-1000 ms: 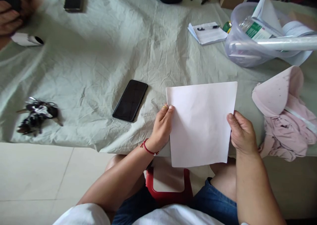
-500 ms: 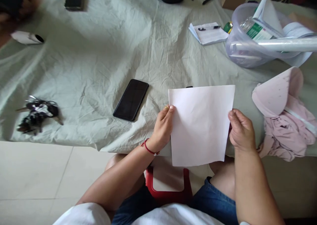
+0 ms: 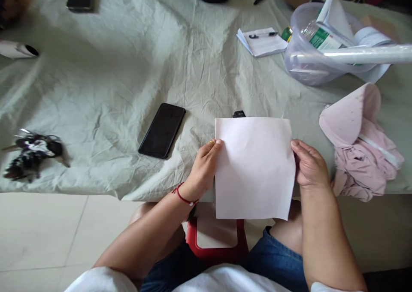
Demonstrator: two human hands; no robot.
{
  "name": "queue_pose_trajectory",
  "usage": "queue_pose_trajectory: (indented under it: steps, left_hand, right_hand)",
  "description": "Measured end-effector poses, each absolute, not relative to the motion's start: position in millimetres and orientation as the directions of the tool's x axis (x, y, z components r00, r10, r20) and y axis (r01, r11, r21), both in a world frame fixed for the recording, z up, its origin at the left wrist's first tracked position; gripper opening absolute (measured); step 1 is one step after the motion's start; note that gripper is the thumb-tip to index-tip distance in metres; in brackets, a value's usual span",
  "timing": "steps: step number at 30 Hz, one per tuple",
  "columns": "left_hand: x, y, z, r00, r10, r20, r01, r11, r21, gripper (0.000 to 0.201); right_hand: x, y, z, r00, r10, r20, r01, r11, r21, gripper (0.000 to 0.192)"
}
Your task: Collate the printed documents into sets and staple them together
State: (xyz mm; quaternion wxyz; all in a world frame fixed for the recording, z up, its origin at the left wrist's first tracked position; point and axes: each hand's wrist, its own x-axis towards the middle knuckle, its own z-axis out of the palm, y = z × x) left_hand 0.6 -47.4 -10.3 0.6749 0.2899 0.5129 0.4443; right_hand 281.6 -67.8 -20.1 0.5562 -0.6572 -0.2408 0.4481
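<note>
Cloth [image 3: 106, 69], pale green and heavily wrinkled, covers the tabletop, and cream floor tiles [image 3: 38, 232] run below its near edge, with a red stool [image 3: 216, 240] between the person's knees. One white sheet of paper [image 3: 254, 167] is held upright over the tabletop's near edge, its lower part hanging past the edge above the stool. The left hand [image 3: 203, 172] has its grip clamped on the sheet's left edge, thumb in front; the right hand [image 3: 308, 165] pinches the right edge, fingers closed on it. Compared with a second ago the sheet looks narrower and sits lower in view, both hands have drawn closer together, and a small black object [image 3: 238, 114] now shows just behind its top edge. One black phone [image 3: 162, 130] lies face up left of the sheet, well apart from one bunch of keys [image 3: 30, 155] near the left border. One pink garment [image 3: 360, 150] is heaped at the right, one clear plastic tub [image 3: 309, 64] stands behind it, and one notepad [image 3: 262, 42] carries a pen.
</note>
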Motion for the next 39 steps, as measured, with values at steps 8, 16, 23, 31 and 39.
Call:
queue_pose_trajectory:
  steps: [8,16,23,31,39]
  left_hand:
    - [-1,-50,-11,0.181,0.889,-0.42,-0.258,0.455,0.852,0.055]
    - [-14,-42,0,0.217,0.882,-0.419,0.053,0.418,0.907,0.037]
    - [-11,-43,6,0.34,0.74,-0.58,-0.115,0.645,0.756,0.032]
    - [1,-45,8,0.398,0.607,-0.688,-0.181,0.787,0.59,0.032]
    - [21,-58,8,0.361,0.563,-0.743,-0.135,0.82,0.556,0.034]
  right_hand:
    - [279,-63,-25,0.475,0.851,-0.226,-0.063,-0.224,-0.973,0.055]
    - [293,-67,-3,0.418,0.785,-0.458,-0.075,-0.472,-0.878,0.05]
    - [312,-77,6,0.35,0.772,-0.53,-0.059,-0.547,-0.835,0.055]
    - [330,-94,7,0.305,0.725,-0.617,-0.122,-0.613,-0.78,0.055]
    - [345,-105,3,0.345,0.704,-0.621,-0.08,-0.637,-0.766,0.051]
